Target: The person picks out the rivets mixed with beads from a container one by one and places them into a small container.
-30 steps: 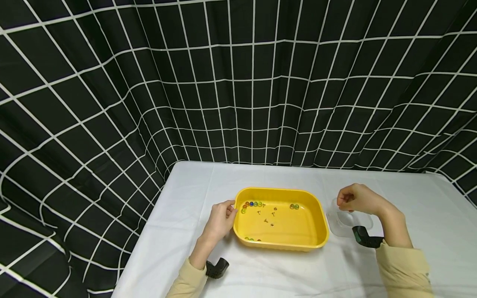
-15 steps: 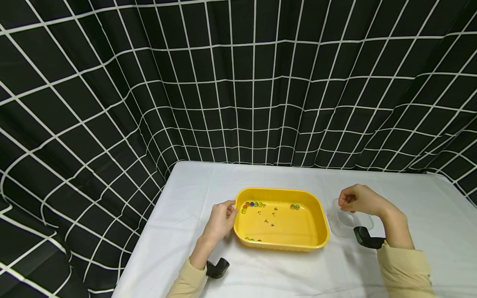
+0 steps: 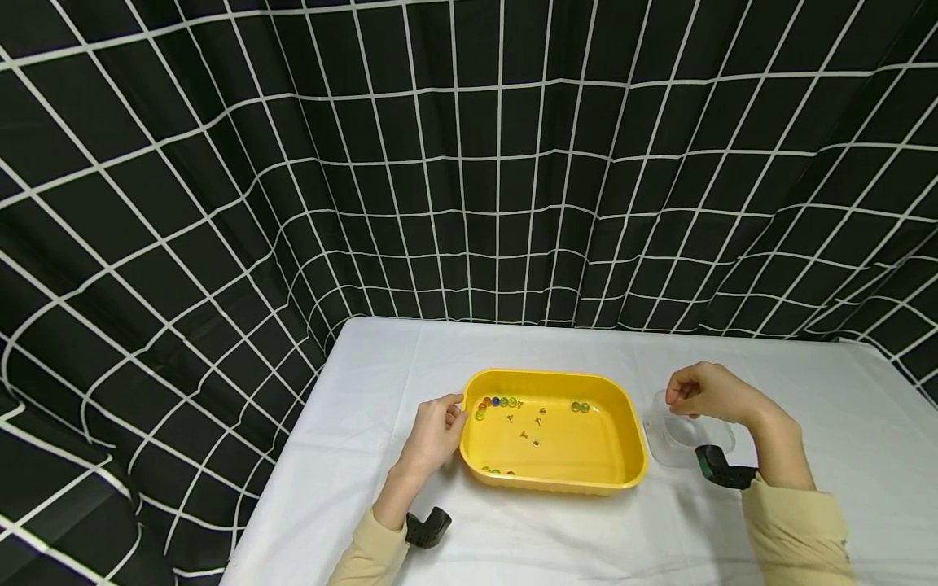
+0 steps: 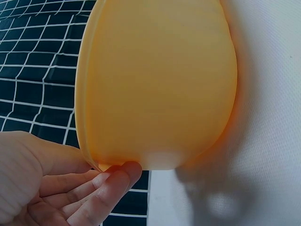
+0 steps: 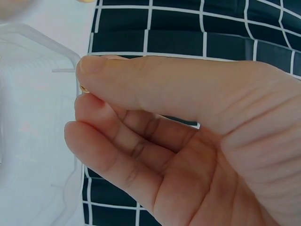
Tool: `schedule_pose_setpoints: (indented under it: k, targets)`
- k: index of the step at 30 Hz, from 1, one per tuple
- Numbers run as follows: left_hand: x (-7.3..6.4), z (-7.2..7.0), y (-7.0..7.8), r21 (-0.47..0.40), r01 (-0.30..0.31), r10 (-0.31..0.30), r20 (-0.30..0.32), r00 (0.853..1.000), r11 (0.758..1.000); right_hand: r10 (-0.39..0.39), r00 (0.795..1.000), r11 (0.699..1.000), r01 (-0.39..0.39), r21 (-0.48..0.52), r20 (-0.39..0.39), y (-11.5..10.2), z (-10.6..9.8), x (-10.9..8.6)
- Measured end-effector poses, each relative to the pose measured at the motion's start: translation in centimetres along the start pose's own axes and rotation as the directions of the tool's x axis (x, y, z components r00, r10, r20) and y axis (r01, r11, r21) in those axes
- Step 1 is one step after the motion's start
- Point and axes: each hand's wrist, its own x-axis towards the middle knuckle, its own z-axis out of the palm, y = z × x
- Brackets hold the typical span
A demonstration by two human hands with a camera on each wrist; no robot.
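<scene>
My left hand [image 3: 431, 435] pinches the left rim of a yellow plastic tray [image 3: 542, 486], which stands on the white cloth. In the left wrist view the thumb and fingertips meet at the tray's edge. Inside the tray lie several small brass-coloured screws [image 3: 523, 435] and several glass marbles [image 3: 496, 401]. Over a clear plastic container [image 3: 665, 452], to the right of the tray, hovers my right hand [image 3: 709, 395]. Between its thumb and forefinger a small gold-coloured screw [image 5: 84, 88] is pinched, mostly hidden by the fingertips.
The table [image 3: 572, 537] is covered with white cloth. Behind it and to the left hangs a black curtain [image 3: 484, 195] with a white grid. Two marbles [image 3: 580, 407] sit apart near the tray's far right side. More marbles [image 3: 496, 471] lie along the near wall.
</scene>
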Motion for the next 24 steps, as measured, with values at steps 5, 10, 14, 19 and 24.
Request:
schedule_pose_setpoints:
  k: [5, 10, 14, 19, 24]
  targets:
    - [0.02, -0.01, 0.08, 0.001, 0.007, -0.007, 0.002, 1.000, 1.000, 0.005, 1.000, 1.000, -0.005, -0.003, -0.001, -0.11, 0.01, -0.11]
    - [0.04, 0.02, -0.03, 0.002, 0.001, -0.001, 0.001, 1.000, 1.000, 0.018, 1.000, 1.000, -0.018, -0.009, 0.000, -0.07, 0.03, -0.13]
    - [0.02, 0.00, -0.02, -0.005, 0.000, 0.000, 0.002, 1.000, 1.000, 0.023, 1.000, 1.000, -0.023, -0.005, 0.003, -0.04, 0.05, -0.11]
    - [0.02, -0.02, 0.07, -0.004, 0.009, -0.009, 0.006, 1.000, 1.000, 0.013, 1.000, 1.000, -0.013, -0.012, 0.002, -0.08, -0.03, -0.13]
    - [0.07, -0.05, 0.08, -0.001, 0.006, -0.006, 0.006, 1.000, 1.000, 0.001, 1.000, 1.000, -0.001, -0.028, -0.003, -0.12, -0.09, -0.06]
